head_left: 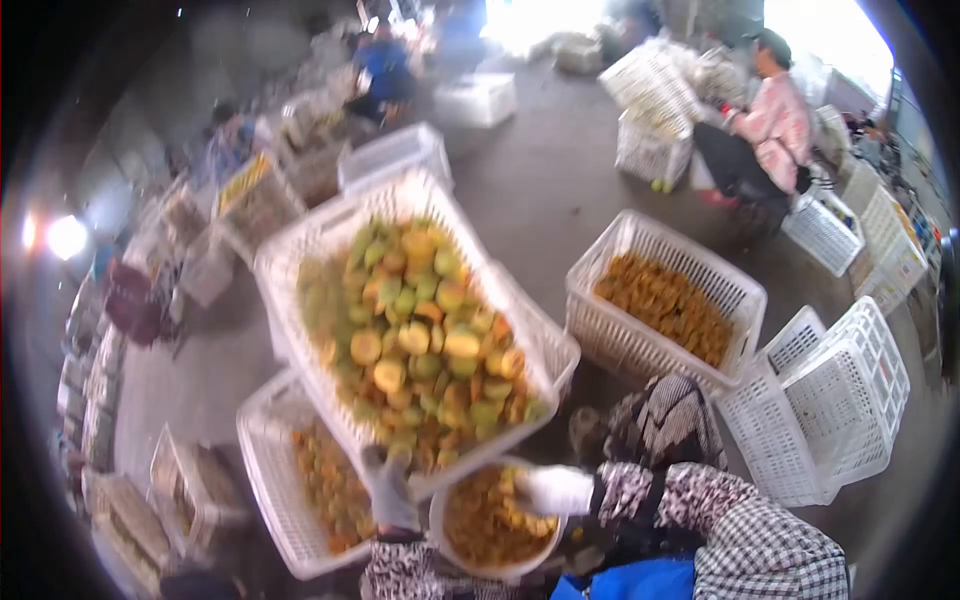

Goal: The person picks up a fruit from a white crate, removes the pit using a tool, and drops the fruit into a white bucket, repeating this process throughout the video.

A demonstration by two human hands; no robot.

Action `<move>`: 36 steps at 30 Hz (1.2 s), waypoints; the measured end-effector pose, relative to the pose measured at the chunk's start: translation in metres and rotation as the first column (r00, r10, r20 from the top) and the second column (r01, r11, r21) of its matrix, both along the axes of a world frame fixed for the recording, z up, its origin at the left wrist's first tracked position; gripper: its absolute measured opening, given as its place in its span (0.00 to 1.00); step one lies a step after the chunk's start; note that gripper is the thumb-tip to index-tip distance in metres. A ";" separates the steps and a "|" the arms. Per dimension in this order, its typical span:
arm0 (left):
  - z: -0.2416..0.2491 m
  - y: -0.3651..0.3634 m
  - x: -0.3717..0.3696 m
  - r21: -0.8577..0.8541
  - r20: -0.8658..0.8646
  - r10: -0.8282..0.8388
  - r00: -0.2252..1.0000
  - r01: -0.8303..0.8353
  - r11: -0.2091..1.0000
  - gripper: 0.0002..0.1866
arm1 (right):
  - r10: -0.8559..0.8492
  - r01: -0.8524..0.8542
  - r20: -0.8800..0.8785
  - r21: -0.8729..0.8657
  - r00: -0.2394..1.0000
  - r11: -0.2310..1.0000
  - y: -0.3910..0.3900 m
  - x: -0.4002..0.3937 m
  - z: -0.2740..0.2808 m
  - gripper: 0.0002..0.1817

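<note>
A large white crate [278, 262] of halved green and orange fruit stands in the middle, on top of another crate. My left hand [392, 490], in a pale glove, is at its near edge, with its fingers on or by the fruit; what they hold is hidden. Below the crate is a round white bowl [438, 528] with orange fruit pieces. Over the bowl's right side is my right hand [555, 492], in a white glove, blurred, its fingers hard to make out. Left of the bowl, a lower white crate [262, 470] holds more orange pieces.
A white crate [600, 250] of orange pieces stands to the right, near nested crates [820, 400]. A person in pink [780, 125] sits at the back right beside stacked crates [655, 95]. Further crates [200, 480] line the left, with another person [385, 75] behind.
</note>
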State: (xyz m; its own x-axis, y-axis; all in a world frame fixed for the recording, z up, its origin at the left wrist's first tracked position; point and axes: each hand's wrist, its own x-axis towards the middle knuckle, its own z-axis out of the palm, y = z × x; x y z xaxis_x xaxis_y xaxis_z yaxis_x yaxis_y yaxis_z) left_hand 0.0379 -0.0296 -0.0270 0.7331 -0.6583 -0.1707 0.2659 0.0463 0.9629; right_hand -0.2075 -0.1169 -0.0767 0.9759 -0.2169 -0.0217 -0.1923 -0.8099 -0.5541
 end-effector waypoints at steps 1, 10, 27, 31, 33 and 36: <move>0.013 0.000 -0.006 -0.141 -0.235 -0.030 0.972 -0.004 0.990 0.15 | -0.200 0.135 0.106 0.439 0.974 0.889 0.003 0.012 0.037 0.11; 0.026 0.004 -0.035 -0.475 -0.587 -0.314 0.746 -0.004 0.880 0.22 | -0.267 0.243 0.124 0.180 0.956 0.953 0.013 0.069 0.073 0.13; 0.020 0.013 -0.036 -0.089 -0.341 0.026 0.940 -0.059 0.994 0.29 | -0.200 0.107 0.222 0.370 0.954 0.923 0.029 0.086 0.025 0.20; 0.014 0.009 -0.037 0.029 -0.399 0.077 0.914 -0.071 0.997 0.29 | -0.026 0.183 -0.232 0.687 0.972 0.704 0.013 0.088 0.058 0.17; 0.017 0.004 -0.044 0.087 -0.393 0.138 0.909 -0.112 0.990 0.29 | -0.168 0.244 -0.189 0.516 0.967 0.821 0.024 0.084 0.058 0.16; 0.019 0.002 -0.053 0.105 -0.334 0.160 0.929 -0.132 0.986 0.27 | -0.084 0.174 -0.156 0.761 0.984 0.625 0.016 0.076 0.051 0.13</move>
State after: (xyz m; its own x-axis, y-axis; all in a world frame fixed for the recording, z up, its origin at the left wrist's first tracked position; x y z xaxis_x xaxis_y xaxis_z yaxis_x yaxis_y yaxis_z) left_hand -0.0153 -0.0277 -0.0082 0.7092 -0.5222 -0.4735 0.5736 0.0370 0.8183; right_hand -0.1312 -0.1006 -0.0261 0.9221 -0.2010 -0.3306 -0.3484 -0.0597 -0.9355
